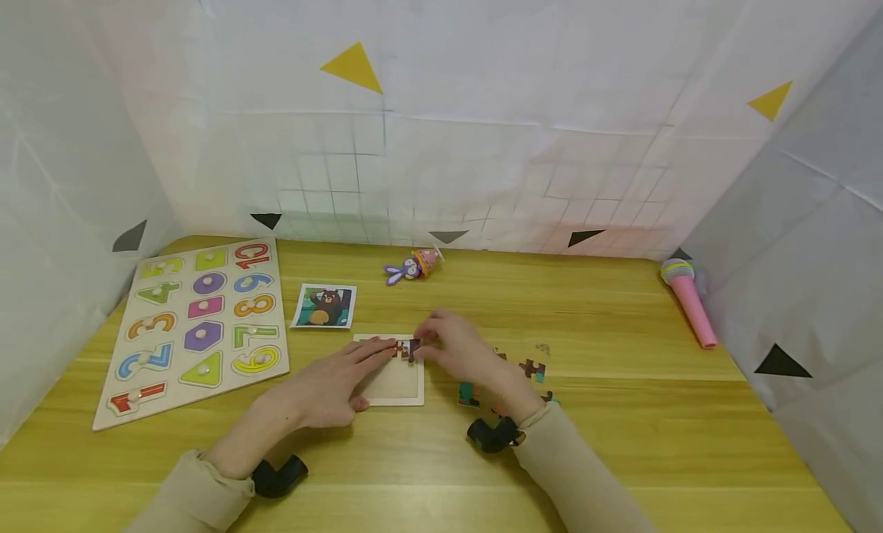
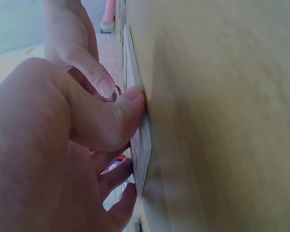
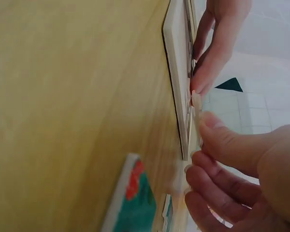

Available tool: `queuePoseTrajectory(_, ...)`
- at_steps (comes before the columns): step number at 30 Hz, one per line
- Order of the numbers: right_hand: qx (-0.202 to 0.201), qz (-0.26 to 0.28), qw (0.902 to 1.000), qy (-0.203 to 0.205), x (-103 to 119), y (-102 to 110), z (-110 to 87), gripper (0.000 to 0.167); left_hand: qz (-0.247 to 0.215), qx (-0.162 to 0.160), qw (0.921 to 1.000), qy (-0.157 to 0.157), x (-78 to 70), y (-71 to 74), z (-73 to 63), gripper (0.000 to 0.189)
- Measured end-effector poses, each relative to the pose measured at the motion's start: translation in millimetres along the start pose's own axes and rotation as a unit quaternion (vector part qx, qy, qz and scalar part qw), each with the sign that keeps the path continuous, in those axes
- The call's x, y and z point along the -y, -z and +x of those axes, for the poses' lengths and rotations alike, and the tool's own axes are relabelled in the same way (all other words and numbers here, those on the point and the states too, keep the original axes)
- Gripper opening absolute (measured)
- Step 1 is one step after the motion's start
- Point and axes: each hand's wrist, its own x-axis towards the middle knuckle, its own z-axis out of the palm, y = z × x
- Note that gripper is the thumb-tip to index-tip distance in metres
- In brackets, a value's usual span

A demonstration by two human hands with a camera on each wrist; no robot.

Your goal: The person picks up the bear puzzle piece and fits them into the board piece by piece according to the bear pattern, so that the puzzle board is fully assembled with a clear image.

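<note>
A small wooden puzzle tray (image 1: 389, 402) lies on the table in front of me. My left hand (image 1: 323, 386) rests across its left side, fingers extended onto puzzle pieces along the top edge. In the left wrist view, the left thumb (image 2: 121, 113) lies against the tray's near edge. At the tray's upper right corner, my right hand (image 1: 458, 350) pinches a dark puzzle piece (image 1: 414, 350) between thumb and fingers. The right wrist view shows this puzzle piece (image 3: 197, 116) edge-on, tilted over the tray. Several loose puzzle pieces (image 1: 533, 369) lie right of the tray, partly hidden by my right arm.
A bear picture card (image 1: 324, 307) lies behind the tray. The number-and-shape board (image 1: 165, 401) covers the left side. A rabbit toy (image 1: 411, 267) lies at the back, and a pink toy microphone (image 1: 692, 303) at the far right. White sheeting walls the table's back and sides.
</note>
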Motion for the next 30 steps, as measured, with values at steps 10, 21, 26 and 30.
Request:
queuePoseTrajectory(10,-0.004,-0.034,0.9992,0.020,1.9,-6.7,3.0,0.019,0.016,-0.005,0.9996,-0.021,0.5,0.1,2.2,0.080)
queuePoseTrajectory(21,-0.015,-0.049,0.9981,0.034,4.5,-8.3,1.3,0.020,0.022,-0.007,0.9996,-0.016,-2.5,3.0,4.1,0.081)
queuePoseTrajectory(26,-0.014,-0.050,0.9981,0.033,4.6,-8.1,1.2,0.020,0.023,-0.006,0.9995,-0.022,-4.0,3.0,4.3,0.081)
queuePoseTrajectory(30,-0.013,-0.044,0.9986,0.027,4.5,-8.1,1.3,0.020,0.019,-0.007,0.9995,-0.025,-4.4,2.7,4.3,0.081)
